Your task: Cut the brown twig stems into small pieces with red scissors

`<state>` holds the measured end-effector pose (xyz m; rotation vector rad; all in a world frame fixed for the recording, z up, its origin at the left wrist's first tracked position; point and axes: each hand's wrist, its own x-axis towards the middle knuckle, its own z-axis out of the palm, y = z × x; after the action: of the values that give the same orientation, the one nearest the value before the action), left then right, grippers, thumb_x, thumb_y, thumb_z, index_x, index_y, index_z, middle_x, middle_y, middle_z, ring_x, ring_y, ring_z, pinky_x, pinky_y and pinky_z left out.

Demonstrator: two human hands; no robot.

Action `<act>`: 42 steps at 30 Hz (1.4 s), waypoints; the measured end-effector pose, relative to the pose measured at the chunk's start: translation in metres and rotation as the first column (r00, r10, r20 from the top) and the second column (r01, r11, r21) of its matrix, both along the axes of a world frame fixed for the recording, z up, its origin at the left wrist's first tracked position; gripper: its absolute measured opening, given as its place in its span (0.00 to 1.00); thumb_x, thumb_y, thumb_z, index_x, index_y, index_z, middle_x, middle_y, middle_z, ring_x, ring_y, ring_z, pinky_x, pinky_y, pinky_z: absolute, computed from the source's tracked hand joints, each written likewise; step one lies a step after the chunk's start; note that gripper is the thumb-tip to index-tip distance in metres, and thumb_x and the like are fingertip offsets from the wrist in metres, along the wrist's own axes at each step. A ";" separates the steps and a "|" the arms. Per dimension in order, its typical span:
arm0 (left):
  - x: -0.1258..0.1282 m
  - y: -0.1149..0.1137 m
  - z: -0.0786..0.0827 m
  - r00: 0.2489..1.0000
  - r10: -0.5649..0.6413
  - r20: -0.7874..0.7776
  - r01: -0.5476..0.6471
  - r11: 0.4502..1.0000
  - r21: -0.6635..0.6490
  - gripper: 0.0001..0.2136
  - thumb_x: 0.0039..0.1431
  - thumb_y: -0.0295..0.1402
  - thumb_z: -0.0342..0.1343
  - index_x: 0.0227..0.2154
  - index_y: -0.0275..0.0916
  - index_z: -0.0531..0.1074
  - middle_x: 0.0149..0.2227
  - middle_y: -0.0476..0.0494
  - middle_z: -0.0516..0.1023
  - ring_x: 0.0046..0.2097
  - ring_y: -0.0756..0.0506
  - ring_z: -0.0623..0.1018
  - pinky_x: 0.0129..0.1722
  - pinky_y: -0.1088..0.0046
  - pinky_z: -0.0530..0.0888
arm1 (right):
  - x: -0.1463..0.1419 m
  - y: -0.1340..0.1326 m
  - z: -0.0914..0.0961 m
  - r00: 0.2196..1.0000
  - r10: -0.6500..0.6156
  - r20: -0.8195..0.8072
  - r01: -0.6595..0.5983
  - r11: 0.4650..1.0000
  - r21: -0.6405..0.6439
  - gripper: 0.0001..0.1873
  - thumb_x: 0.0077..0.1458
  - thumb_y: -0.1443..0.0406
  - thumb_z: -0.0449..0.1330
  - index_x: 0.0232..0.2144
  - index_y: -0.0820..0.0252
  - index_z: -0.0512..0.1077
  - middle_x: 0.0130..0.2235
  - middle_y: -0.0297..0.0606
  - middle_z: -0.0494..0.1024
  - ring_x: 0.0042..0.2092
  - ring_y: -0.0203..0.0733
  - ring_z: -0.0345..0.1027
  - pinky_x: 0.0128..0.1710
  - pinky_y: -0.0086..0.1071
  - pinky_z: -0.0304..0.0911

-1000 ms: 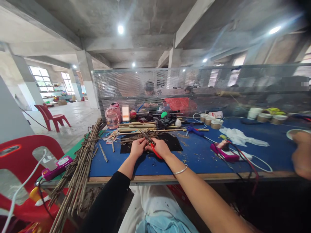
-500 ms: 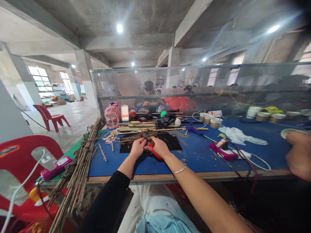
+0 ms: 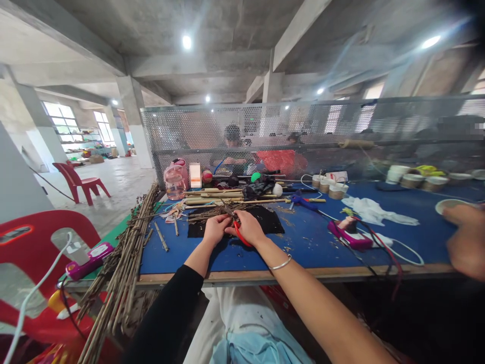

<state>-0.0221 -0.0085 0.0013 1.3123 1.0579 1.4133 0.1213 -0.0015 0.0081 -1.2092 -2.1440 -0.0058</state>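
My right hand (image 3: 248,227) is closed round red-handled scissors (image 3: 241,233), whose dark blades point up and to the left. Close beside it, my left hand (image 3: 215,229) is closed, its fingertips meeting near the blades. What the left fingers pinch is too small and covered to make out. Just beyond both hands, a heap of thin brown twigs (image 3: 204,213) lies on a black cloth (image 3: 271,220). The cloth is spread on the blue tabletop (image 3: 303,253).
A long bundle of sticks (image 3: 125,263) hangs over the table's left edge. Behind the twigs lie pale cut stems (image 3: 215,194) and a pink-lidded jug (image 3: 175,184). To the right are a blue glue gun (image 3: 303,203), a purple device (image 3: 350,236) with cables, and a co-worker's hand (image 3: 468,237).
Both hands keep almost the same place and grip, with the scissors still in my right hand. The view has shifted very slightly.
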 end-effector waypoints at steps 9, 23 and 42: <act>0.001 0.004 -0.007 0.992 -0.062 0.106 0.068 0.997 -0.047 0.19 0.39 0.40 0.62 0.34 0.32 0.76 0.28 0.43 0.77 0.24 0.51 0.70 0.25 0.76 0.67 | 0.002 -0.001 0.001 0.999 0.001 -0.050 -0.005 0.997 -0.071 0.31 0.46 0.46 0.57 0.45 0.61 0.66 0.39 0.44 0.75 0.41 0.45 0.69 0.38 0.32 0.61; -0.004 0.007 -0.008 0.997 -0.067 0.043 0.068 0.998 -0.015 0.17 0.44 0.40 0.59 0.36 0.33 0.76 0.27 0.44 0.77 0.24 0.52 0.70 0.23 0.78 0.66 | 0.003 -0.004 0.003 0.998 -0.058 0.015 0.059 0.988 -0.143 0.27 0.46 0.45 0.56 0.44 0.54 0.67 0.35 0.40 0.77 0.38 0.45 0.71 0.33 0.29 0.59; -0.003 0.006 -0.007 0.996 0.003 -0.090 0.003 0.998 0.068 0.15 0.45 0.35 0.57 0.35 0.32 0.76 0.32 0.41 0.79 0.30 0.48 0.74 0.32 0.74 0.69 | 0.000 -0.004 0.003 1.000 0.009 0.007 -0.009 0.999 -0.041 0.27 0.44 0.48 0.60 0.42 0.58 0.66 0.38 0.41 0.73 0.43 0.44 0.67 0.40 0.32 0.59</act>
<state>-0.0255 -0.0028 -0.0054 1.4366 1.0775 1.4119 0.1209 -0.0053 0.0115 -1.2245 -2.1652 0.0375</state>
